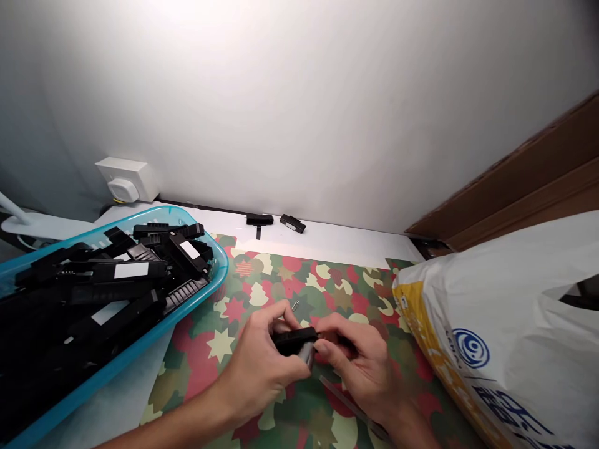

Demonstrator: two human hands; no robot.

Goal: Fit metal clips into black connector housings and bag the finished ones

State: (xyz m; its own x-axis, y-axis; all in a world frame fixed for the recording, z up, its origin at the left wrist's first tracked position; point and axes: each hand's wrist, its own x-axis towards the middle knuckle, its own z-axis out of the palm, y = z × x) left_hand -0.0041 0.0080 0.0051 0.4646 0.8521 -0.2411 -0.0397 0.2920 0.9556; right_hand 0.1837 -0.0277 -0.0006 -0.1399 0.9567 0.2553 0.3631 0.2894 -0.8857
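My left hand (264, 352) is wrapped round a small black plastic part (294, 338), roughly box-shaped, held just above the patterned mat (262, 408). At the right end of this part, the thumb and forefinger of my right hand (358, 355) are pinched together. What sits between those fingertips is too small to tell; something dark shows under the curled fingers. A grey, shiny piece (307, 354) shows beside my left thumb. Just beyond my hands, a tiny metal piece (295, 305) lies on the mat. Partly beneath my right hand is a thin translucent strip (346, 402).
A blue basket (219, 274) heaped with black plastic parts (131, 270) stands at left. Two black parts (259, 220) lie on the white surface by the wall. A white plastic bag (519, 312) bulges at right. A white socket box (128, 179) is at the back left.
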